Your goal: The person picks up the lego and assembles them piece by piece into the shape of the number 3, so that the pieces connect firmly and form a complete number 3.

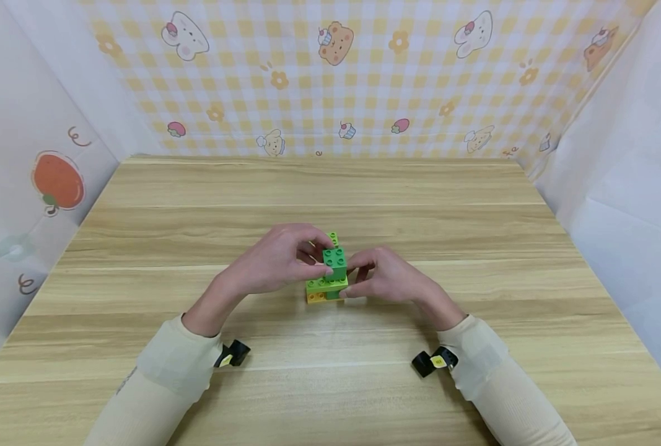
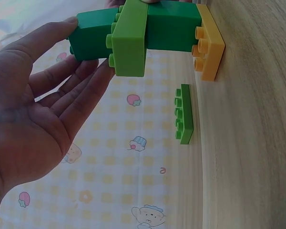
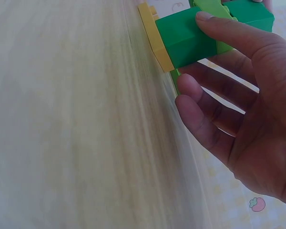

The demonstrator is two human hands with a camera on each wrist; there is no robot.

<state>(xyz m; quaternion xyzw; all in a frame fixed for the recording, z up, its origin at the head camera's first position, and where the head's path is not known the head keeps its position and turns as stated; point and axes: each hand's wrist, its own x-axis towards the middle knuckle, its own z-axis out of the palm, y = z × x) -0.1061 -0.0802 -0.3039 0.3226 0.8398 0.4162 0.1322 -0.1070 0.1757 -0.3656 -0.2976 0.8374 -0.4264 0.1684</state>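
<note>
In the centre of the head view, the left hand (image 1: pixel 282 259) pinches a dark-green square plastic block (image 1: pixel 335 265), its 4 studs pointing up. Under it, a lime-green rectangular plastic brick (image 1: pixel 326 285) has its long axis running left to right. The right hand (image 1: pixel 385 275) pinches a lower dark-green plastic block (image 3: pixel 187 39) above an orange flat plastic plate (image 2: pixel 213 45).

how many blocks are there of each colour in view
Dark green: 2, the top block and the lower block
Light green: 2, the stacked block between those and the loose block behind the stack
Yellow-orange: 1, the base block
Total: 5 blocks
</note>
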